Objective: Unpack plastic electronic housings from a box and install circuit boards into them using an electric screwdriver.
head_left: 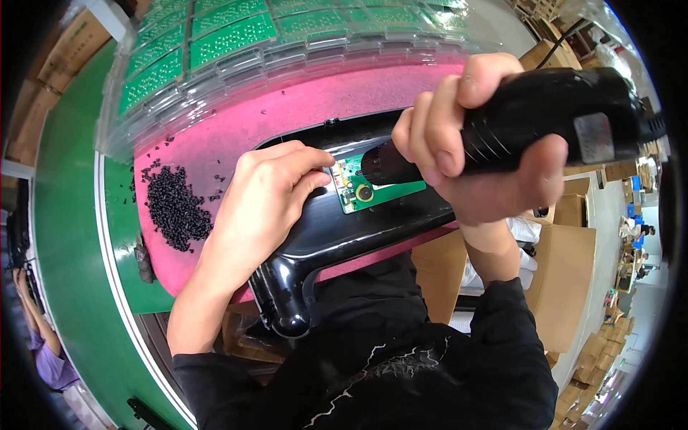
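A green circuit board (390, 195) with small parts and a round component lies inside a glossy black plastic housing (337, 236), which has a stubby neck at its lower left. At the board's left edge, my left hand (269, 183) has its thumb and forefinger closed on the rim. My right hand (459, 136) is wrapped round a thick black electric screwdriver (552, 118) with a cord at its back end. The tool lies nearly level, its tapered nose over the upper part of the board. That nose hides the bit and the spot below it.
Small black screws (172, 208) are heaped left on the pink mat (301, 100), some scattered. Beyond it, clear plastic trays (236, 89) hold green boards. Open cardboard boxes (566, 287) stand at the right. A person in purple (50, 358) is at the far left.
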{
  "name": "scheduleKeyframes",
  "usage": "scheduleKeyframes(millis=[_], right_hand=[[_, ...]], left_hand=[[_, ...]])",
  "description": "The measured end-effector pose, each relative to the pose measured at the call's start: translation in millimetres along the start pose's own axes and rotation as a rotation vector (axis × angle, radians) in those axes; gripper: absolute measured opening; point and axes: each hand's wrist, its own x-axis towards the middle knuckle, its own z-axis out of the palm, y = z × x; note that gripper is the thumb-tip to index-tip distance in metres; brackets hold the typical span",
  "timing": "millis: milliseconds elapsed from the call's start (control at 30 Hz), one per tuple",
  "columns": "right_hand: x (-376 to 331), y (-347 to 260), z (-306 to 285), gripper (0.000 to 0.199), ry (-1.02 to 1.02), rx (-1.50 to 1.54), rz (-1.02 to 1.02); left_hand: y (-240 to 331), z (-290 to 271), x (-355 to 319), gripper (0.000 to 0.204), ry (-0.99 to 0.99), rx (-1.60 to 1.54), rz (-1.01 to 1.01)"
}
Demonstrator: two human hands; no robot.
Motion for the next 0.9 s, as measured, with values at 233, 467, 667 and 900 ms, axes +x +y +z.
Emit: scheduleKeyframes(millis=[233, 467, 667, 900], right_hand=[[2, 17, -1, 0.058, -0.013, -0.167, 0.058], [15, 17, 6, 0.051, -0.087, -0.240, 0.187], [18, 26, 13, 0.051, -0.051, -0.332, 0.171], [16, 23, 10, 0.048, -0.099, -0.204, 0.180]], left_hand=[[3, -4, -4, 0.014, -0.070, 0.216, -0.069], [8, 0, -4, 0.024, 0.037, 0.241, -0.077], [-4, -2, -6, 0.019, -0.046, 0.172, -0.030], [-2, -4, -7, 0.010, -0.129, 0.155, -0.002]])
